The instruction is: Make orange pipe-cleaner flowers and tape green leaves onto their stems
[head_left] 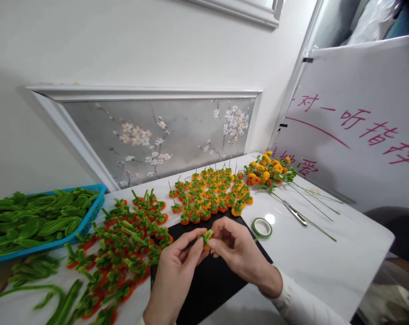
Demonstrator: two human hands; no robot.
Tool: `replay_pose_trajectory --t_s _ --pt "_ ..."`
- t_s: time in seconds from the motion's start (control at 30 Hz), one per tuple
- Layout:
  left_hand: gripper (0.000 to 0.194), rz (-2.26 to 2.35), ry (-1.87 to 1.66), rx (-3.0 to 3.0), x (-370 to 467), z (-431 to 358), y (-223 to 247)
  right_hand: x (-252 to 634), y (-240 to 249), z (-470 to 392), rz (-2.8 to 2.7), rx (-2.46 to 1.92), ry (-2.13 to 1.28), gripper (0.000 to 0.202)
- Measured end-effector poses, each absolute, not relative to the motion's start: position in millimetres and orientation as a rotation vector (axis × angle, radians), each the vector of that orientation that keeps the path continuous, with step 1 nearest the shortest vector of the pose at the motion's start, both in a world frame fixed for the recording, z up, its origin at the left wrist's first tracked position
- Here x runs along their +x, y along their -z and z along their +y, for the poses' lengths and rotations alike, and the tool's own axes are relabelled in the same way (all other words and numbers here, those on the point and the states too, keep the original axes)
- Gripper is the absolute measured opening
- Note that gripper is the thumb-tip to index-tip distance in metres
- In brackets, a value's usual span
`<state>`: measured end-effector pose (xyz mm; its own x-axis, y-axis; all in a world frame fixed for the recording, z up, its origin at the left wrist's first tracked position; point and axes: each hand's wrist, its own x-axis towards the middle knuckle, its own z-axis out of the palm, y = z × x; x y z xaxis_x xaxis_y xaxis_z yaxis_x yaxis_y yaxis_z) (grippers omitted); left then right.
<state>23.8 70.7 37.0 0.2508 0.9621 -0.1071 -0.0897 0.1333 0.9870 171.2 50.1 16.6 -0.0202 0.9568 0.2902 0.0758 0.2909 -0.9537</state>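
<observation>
Between my two hands, above a black mat point(211, 289), is a small orange-yellow pipe-cleaner persimmon point(207, 239) with green fuzzy leaves on top. My left hand point(180, 262) pinches it from the left with thumb and forefinger. From the right, the thumb and fingers of my right hand point(236, 248) close on its side. Just beyond the mat stand rows of similar orange and yellow pieces point(207, 194) with green tops, some with thin wires sticking up. Red-orange pieces point(123, 253) with green stems crowd the table left of my left hand.
A blue basket point(101, 198) of green fuzzy leaves stands at the left, with loose green strips point(65, 302) before it. Right of the mat lie a roll of green tape point(261, 228), scissors point(295, 213) and wire stems point(312, 203). A yellow-orange bunch point(268, 169) lies at the back.
</observation>
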Motion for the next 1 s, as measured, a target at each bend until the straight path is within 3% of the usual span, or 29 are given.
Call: replay_pose_trajectory --t_s 0.37,0.63,0.83,1.0 --pt "0.021 0.976 -0.954 1.038 23 70 -42 173 -22 48 -1.674 -1.062 -0.54 0.019" --pt "0.025 1.039 -0.967 1.099 22 72 -45 179 -25 51 -1.715 -1.048 -0.56 0.018" --pt "0.021 1.085 -1.069 1.444 18 75 -30 183 -29 51 -1.678 -1.101 -0.515 0.008" --pt "0.017 1.092 -1.095 1.72 18 73 -25 176 -26 48 -1.762 -1.024 -0.447 0.012"
